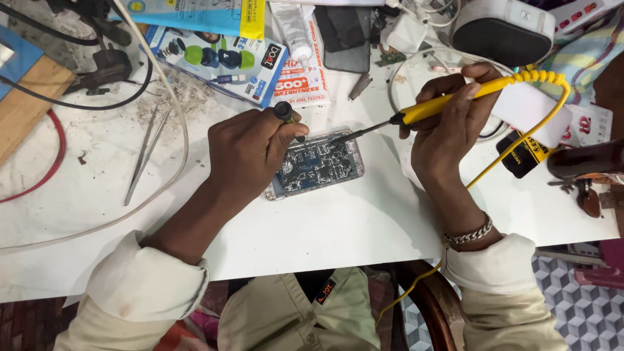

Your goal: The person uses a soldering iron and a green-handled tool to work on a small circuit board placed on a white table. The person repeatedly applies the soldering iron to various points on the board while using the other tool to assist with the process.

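Note:
An opened phone (318, 166) lies back-up on the white table (338, 227), its circuit board exposed. My left hand (250, 146) rests on the phone's left end and grips a small black-handled tool (283, 112) between thumb and fingers. My right hand (448, 123) holds a yellow-handled soldering iron (448, 101) like a pen. Its dark tip (341, 138) touches the top edge of the board. A coiled yellow cord (552, 81) runs from the iron's handle off to the right.
Metal tweezers (146, 153) lie left of the phone, near white and black cables (175, 97). Coloured product boxes (221, 62), a tube (296, 32) and a dark phone (344, 36) sit at the back. A yellow-and-black meter (523, 156) and a brown bottle (585, 159) stand right.

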